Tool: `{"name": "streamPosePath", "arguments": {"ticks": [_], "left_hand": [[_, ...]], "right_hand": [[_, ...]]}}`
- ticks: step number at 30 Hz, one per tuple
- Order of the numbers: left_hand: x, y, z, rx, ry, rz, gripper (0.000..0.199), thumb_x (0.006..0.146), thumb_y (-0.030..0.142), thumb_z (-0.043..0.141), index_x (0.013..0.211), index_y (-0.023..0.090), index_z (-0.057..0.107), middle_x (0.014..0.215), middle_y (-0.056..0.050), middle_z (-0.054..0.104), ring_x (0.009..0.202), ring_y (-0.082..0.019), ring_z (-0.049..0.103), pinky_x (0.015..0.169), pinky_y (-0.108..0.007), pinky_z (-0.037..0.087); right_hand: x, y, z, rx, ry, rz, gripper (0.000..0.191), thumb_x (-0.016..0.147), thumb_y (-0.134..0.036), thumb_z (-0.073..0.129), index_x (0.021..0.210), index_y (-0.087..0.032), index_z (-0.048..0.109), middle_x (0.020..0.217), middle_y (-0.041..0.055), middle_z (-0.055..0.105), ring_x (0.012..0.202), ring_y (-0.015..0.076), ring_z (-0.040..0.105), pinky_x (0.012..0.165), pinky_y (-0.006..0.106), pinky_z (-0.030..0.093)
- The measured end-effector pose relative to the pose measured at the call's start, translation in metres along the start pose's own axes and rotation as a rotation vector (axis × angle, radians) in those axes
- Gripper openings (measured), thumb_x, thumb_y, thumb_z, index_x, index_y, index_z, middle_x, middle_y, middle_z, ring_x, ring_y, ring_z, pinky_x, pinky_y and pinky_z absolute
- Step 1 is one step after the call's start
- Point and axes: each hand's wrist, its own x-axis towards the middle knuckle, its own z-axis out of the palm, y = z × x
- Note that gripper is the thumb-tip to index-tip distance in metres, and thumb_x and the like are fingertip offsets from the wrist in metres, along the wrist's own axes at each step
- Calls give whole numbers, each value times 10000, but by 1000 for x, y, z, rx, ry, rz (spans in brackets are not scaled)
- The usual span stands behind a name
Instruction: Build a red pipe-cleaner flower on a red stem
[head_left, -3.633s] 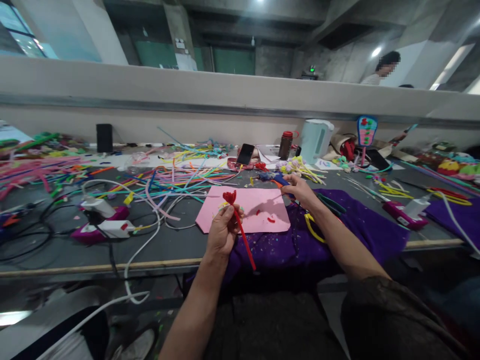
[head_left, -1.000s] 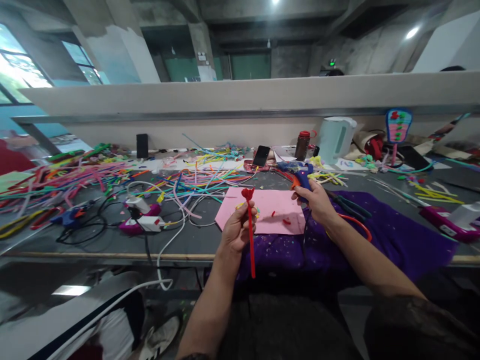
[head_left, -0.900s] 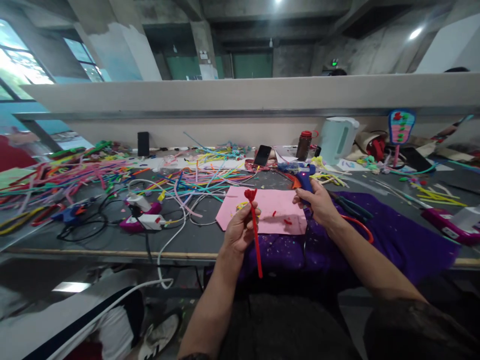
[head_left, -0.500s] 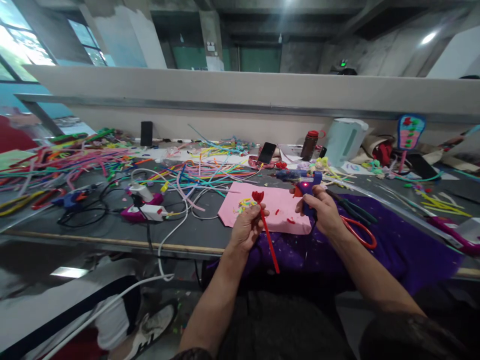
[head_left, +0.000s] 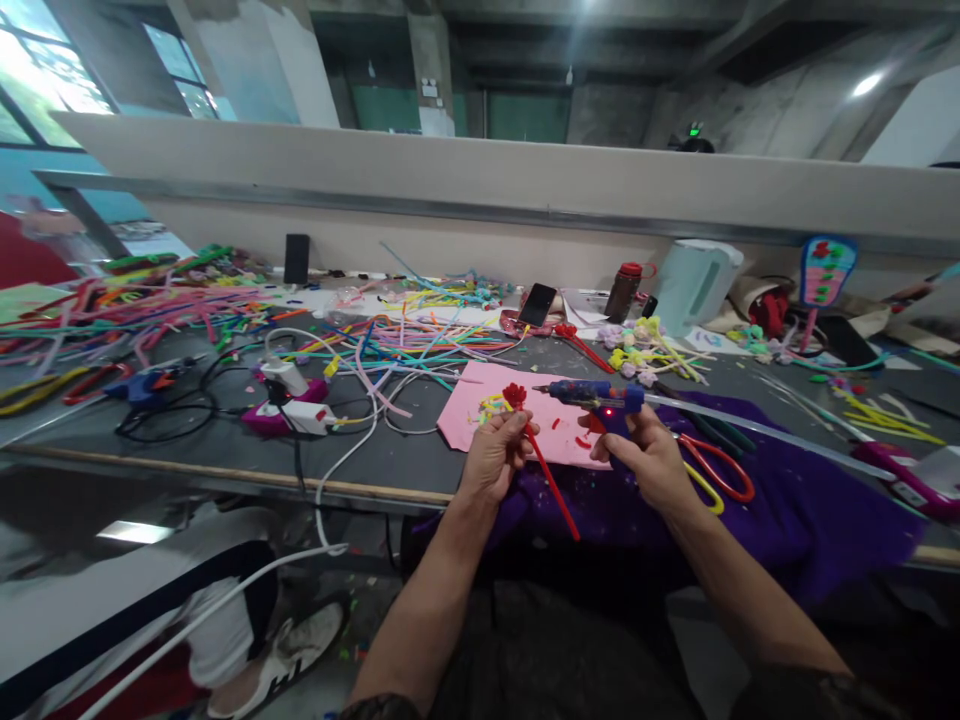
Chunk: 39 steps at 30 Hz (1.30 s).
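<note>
Over pink sheet [head_left: 457, 425] — red pipe-cleaner flower [head_left: 514, 396] pinched in left hand [head_left: 496, 455], stem slanting down. Blue glue gun [head_left: 592, 394] gripped in right hand [head_left: 654, 458], nozzle pointing at flower head, just beside, glue stick [head_left: 765, 434] jutting from back — red light lit.

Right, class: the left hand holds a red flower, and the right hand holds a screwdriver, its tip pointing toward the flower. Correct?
Not quite. In the head view, the right hand holds a blue glue gun, not a screwdriver. The left hand does hold a red flower, and the gun's tip does point toward it.
</note>
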Motion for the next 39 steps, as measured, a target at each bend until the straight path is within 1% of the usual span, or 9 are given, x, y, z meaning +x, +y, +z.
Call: {"name": "streamPosePath", "arguments": {"ticks": [3,6,9,12,16,18,27,32,39], "left_hand": [[0,-1,0,29,13,12,289,607,307,734,772,110,601,631,-5,648,364,-21,494,275,-98,297],[-1,-2,0,52,22,20,295,602,319,736,770,117,604,633,-2,646,365,-24,493,276,-107,298],[-2,-1,1,87,30,23,296,599,324,740,766,113,617,639,-8,648,376,-29,499,283,-116,301],[-4,-1,3,116,29,25,290,603,329,739,768,115,633,649,-12,653,391,-32,509,299,-121,310],[-5,0,4,132,30,27,328,556,345,764,751,113,638,638,-19,653,398,-44,518,309,-131,317],[-5,0,4,132,41,33,336,535,350,773,724,113,629,617,-16,647,388,-45,510,308,-135,315],[-5,-1,2,143,48,39,319,540,343,769,695,113,612,604,-17,644,384,-47,507,308,-130,311],[-5,-1,2,154,51,38,314,547,344,766,694,110,616,604,-18,646,381,-47,507,309,-134,315],[-4,-3,1,136,42,62,303,562,341,762,686,111,608,597,-10,644,371,-37,490,309,-131,310]], "right_hand": [[-8,0,2,-69,-8,-28,341,771,-215,541,1099,-211,449,926,45,659,625,135,606,604,282,492],[-15,-1,4,-225,9,-78,287,804,-225,512,1087,-214,466,943,45,658,608,129,590,603,280,480],[-19,-1,7,-354,-11,-116,255,831,-232,484,1085,-212,470,928,42,656,611,131,578,592,269,466],[-21,0,9,-420,-24,-133,254,844,-240,473,1096,-211,452,899,38,654,633,143,582,596,266,461],[-22,2,8,-524,-3,-155,190,847,-260,472,1027,-199,474,812,36,645,633,160,588,599,274,450],[-23,3,8,-565,8,-168,189,843,-273,475,1014,-192,477,780,37,635,632,172,590,589,278,442],[-23,3,8,-653,17,-200,175,845,-300,461,986,-196,448,694,19,582,571,179,559,542,284,410],[-22,6,7,-656,6,-183,163,845,-310,467,970,-212,429,656,9,569,542,185,545,518,289,396],[-24,10,4,-644,-25,-174,152,850,-310,469,961,-209,439,670,11,561,557,181,532,530,290,388]]}}
